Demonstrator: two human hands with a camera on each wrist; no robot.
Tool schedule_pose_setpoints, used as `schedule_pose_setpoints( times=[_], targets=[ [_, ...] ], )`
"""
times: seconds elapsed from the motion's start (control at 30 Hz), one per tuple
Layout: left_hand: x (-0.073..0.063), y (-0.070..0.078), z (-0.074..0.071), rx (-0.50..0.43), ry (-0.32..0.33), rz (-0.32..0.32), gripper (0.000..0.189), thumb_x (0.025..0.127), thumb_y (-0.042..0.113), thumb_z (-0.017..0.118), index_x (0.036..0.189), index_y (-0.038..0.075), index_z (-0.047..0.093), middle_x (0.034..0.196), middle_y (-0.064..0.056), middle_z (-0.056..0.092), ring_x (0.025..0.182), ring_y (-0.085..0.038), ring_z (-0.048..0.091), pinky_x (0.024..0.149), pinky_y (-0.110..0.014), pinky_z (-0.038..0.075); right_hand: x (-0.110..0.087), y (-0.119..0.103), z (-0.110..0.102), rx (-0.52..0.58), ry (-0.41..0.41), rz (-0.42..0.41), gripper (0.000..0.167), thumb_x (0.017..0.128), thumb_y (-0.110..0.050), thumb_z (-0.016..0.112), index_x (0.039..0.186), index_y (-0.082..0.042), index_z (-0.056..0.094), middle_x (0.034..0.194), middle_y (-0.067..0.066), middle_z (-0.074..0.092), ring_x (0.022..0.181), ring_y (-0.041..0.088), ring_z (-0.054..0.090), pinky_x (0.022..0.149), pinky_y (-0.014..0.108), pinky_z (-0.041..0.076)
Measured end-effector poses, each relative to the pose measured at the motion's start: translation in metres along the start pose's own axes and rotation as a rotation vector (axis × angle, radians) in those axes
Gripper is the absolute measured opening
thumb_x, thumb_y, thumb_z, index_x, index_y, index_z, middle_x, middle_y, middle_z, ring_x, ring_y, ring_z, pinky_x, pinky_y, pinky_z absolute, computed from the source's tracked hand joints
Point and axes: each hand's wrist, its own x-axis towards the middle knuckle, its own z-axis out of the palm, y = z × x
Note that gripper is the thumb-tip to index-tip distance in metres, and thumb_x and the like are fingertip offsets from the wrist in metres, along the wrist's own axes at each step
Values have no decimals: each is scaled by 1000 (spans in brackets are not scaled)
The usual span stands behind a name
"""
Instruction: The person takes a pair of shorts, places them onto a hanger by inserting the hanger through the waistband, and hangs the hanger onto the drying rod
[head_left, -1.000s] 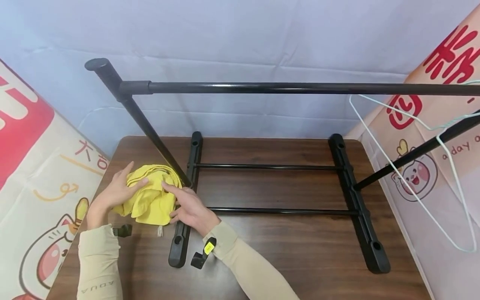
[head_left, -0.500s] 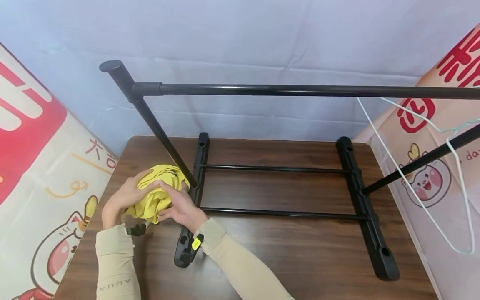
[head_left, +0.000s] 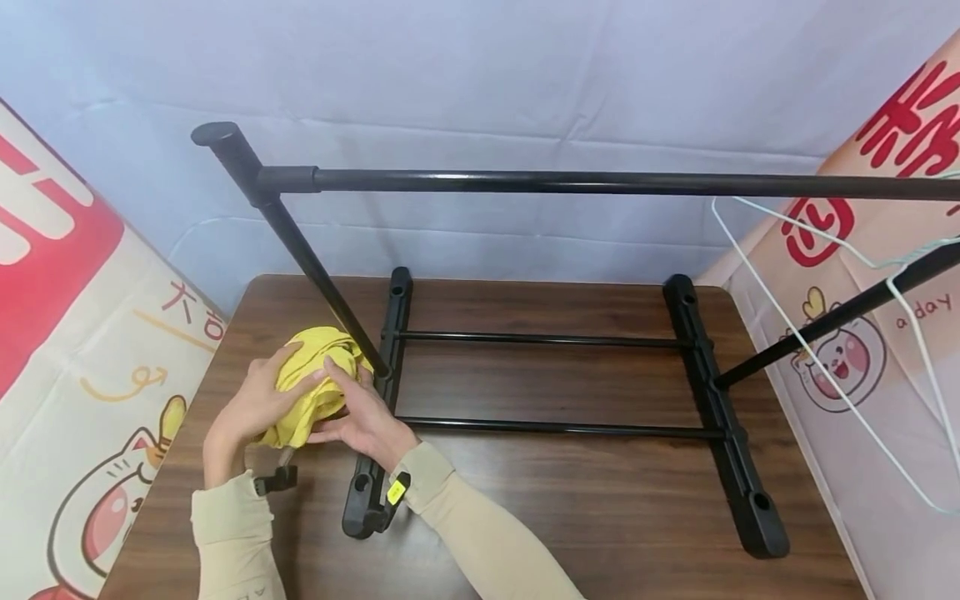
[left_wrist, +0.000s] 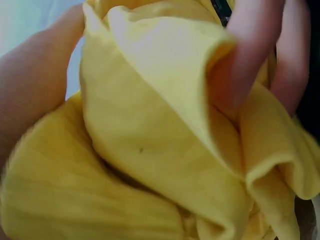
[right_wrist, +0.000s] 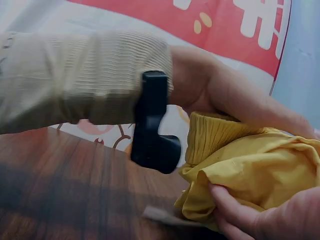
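A yellow garment [head_left: 318,367], bunched into a crumpled bundle, is held between both hands near the foot of the rack's left upright. From its left side my left hand [head_left: 258,400] grips it, thumb across the front. My right hand [head_left: 363,421] holds the opposite side, its thumb on the cloth. In the right wrist view a ribbed band [right_wrist: 212,132] shows under the left hand, and right-hand fingers [right_wrist: 230,207] press into a lower fold. Folds of the garment [left_wrist: 150,115] fill the left wrist view. A pale strip [right_wrist: 167,216] hangs below the bundle.
A black rack [head_left: 525,181] with a top bar, slanted uprights and two lower rods stands on the brown wooden table [head_left: 570,508]. A pale wire hanger [head_left: 817,362] hangs at its right. Printed sheets [head_left: 150,333] flank the table; a plain pale sheet [head_left: 480,83] hangs behind.
The garment has been gathered into a smaller, rounder bundle, and its loose front flap has been taken up. Both hands have closed in around it. The view has shifted slightly.
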Motion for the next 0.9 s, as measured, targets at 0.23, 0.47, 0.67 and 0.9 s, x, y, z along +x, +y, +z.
schedule_pose_setpoints(
  times=[0.23,0.47,0.67,0.9],
  targets=[
    [-29,19,-5,-40,89,45,82,107,53,52,169,14,16,148,-37,25,133,-48,31,96,-70,44,-8,-13,7,-115,-35,-42,74,91,-38,81,152,-42,39,147,17,54,136,60,50,101,87,36],
    [-68,43,-11,-30,234,112,64,111,40,50,168,22,27,148,-37,25,138,-49,27,95,-71,37,-30,-26,3,-209,-167,-86,60,92,-19,74,141,-46,51,141,3,59,129,27,60,100,78,44],
    [-105,61,-19,-51,354,114,73,107,34,61,169,30,22,152,-35,29,136,-46,32,97,-70,36,-63,-42,-1,-271,-336,-75,65,95,-13,67,147,-44,43,138,2,59,118,21,63,90,60,54],
    [-132,62,-22,-32,408,14,96,97,35,75,170,29,14,143,-32,33,118,-41,41,86,-41,37,-97,-53,-7,-352,-462,-103,66,95,-10,63,151,-38,41,127,1,59,106,17,67,82,41,60]
  ],
)
